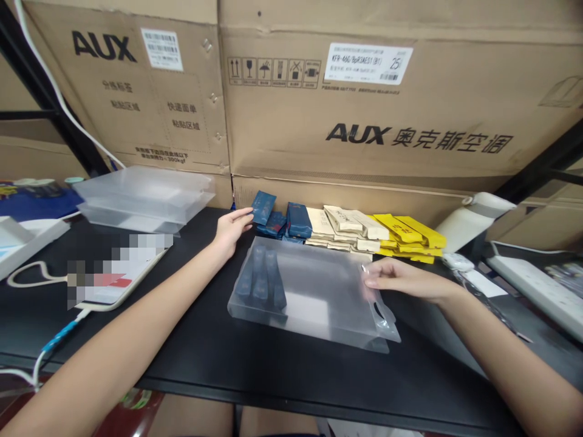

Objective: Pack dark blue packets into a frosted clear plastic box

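My left hand (233, 230) pinches the edge of a dark blue packet (263, 207), raised beside the pile of blue packets (299, 220). A translucent plastic case (319, 273) lies on the black table, with several blue packets (259, 276) showing through its left part. My right hand (387, 278) grips the case's upper right edge, near its handle cutout. Behind the case, cream packets (346, 221) and yellow packets (410, 235) are stacked to the right of the blue ones.
More translucent cases (146, 191) are stacked at the back left, behind a phone (132, 273) with cables. At the right are a white bottle (473, 218) and a power strip (542, 291). Large cardboard boxes (387, 121) stand behind the black table (195, 346).
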A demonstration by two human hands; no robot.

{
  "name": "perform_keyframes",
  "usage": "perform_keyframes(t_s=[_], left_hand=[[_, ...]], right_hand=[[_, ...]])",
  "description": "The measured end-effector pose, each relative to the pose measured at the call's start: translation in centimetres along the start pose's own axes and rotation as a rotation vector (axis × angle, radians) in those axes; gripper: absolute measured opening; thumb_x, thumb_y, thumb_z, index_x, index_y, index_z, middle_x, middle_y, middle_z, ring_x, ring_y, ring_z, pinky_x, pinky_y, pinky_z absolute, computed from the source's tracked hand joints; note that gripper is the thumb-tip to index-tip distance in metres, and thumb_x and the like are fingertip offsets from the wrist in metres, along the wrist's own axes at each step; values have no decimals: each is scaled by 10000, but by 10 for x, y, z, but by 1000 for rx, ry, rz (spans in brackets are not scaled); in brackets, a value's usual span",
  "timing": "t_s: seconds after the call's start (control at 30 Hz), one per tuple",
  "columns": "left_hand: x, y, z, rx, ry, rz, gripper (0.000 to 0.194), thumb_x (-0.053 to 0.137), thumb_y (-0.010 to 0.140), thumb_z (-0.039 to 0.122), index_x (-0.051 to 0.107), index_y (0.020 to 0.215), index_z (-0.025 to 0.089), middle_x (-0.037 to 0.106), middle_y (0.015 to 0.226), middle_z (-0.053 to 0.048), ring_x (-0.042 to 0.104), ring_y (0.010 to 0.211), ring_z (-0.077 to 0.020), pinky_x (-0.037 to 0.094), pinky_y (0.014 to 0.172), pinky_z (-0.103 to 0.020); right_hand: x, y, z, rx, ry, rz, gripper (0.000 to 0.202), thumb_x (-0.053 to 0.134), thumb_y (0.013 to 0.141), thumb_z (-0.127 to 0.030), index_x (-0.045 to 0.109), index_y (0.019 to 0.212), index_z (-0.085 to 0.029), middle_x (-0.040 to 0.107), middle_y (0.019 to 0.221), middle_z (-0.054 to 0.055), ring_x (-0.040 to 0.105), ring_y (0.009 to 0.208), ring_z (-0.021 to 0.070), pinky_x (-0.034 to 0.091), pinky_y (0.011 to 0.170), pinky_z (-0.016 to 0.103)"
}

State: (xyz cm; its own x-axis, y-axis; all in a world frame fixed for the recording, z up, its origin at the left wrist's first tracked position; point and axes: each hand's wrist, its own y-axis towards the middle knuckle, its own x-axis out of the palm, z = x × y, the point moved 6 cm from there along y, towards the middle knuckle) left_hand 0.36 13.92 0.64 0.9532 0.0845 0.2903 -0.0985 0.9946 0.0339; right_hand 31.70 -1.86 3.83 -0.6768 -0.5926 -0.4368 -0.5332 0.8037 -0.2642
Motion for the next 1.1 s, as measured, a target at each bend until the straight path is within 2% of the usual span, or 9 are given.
perform_keyframes(t_s=[0.13, 0.27, 0.47, 0.53, 0.63, 0.73, 0.83, 0.93, 1.1], left_hand=[[2, 0, 9, -4, -99, -6, 215, 758, 630, 105, 755, 840, 150, 728, 830, -40, 647, 709, -98, 501, 739, -242], [10, -6, 26, 31, -207, -65, 265, 791, 568, 121, 754, 828, 152, 717, 777, -21, 635, 693, -93, 477, 705, -222], [33, -29, 38, 18, -181, -211, 285, 855, 509, 216, 749, 765, 153, 706, 708, -9, 613, 611, -92, 465, 631, -222], [44, -41, 42, 33, -170, -296, 293, 878, 497, 248, 751, 746, 161, 710, 703, -5, 625, 621, -97, 484, 637, -221], [59, -62, 51, 127, -72, -457, 253, 880, 537, 270, 758, 733, 165, 740, 753, -27, 674, 712, -128, 521, 702, -229], [72, -83, 54, 165, 127, -609, 231, 863, 583, 284, 757, 744, 156, 746, 744, -49, 703, 732, -177, 553, 721, -275], [83, -102, 52, 196, 260, -753, 189, 826, 643, 277, 748, 764, 153, 748, 759, -51, 708, 727, -172, 559, 710, -268], [89, -113, 47, 218, 347, -831, 162, 805, 666, 258, 719, 730, 136, 718, 689, -36, 652, 602, -115, 506, 577, -209], [91, -116, 41, 213, 401, -864, 185, 789, 687, 254, 667, 707, 117, 590, 545, 28, 485, 454, -40, 358, 449, -165]], right_hand=[[-4, -1, 6, 77, -119, 80, 506, 648, 799, -596, 562, 544, -167, 511, 472, -37, 439, 425, 80, 307, 456, 228], [-9, 0, 11, 57, -151, 168, 676, 468, 851, -710, 369, 406, -211, 338, 345, -58, 303, 354, 68, 217, 427, 250], [-8, -10, 18, 192, -133, 39, 703, 412, 880, -711, 455, 404, -196, 343, 336, -47, 308, 325, 68, 245, 415, 252], [-16, -11, 19, 199, -90, 128, 687, 458, 861, -710, 414, 399, -204, 313, 344, -59, 292, 323, 63, 222, 396, 247], [-30, -8, 15, 69, 36, 406, 670, 563, 807, -700, 316, 409, -222, 263, 371, -78, 244, 337, 57, 187, 377, 244], [-35, -10, 4, -126, 109, 730, 581, 641, 776, -661, 445, 462, -213, 314, 373, -72, 270, 335, 71, 225, 364, 248], [-22, -16, -17, -303, -4, 934, 387, 676, 792, -594, 662, 671, -227, 623, 588, 22, 586, 562, 170, 493, 569, 305], [3, -14, -34, -366, -108, 843, 364, 607, 848, -588, 725, 976, -268, 752, 937, 78, 681, 939, 279, 520, 896, 427], [23, -12, -38, -349, -141, 743, 304, 705, 819, -439, 713, 1072, -270, 730, 1102, 64, 676, 1017, 279, 539, 908, 398]])
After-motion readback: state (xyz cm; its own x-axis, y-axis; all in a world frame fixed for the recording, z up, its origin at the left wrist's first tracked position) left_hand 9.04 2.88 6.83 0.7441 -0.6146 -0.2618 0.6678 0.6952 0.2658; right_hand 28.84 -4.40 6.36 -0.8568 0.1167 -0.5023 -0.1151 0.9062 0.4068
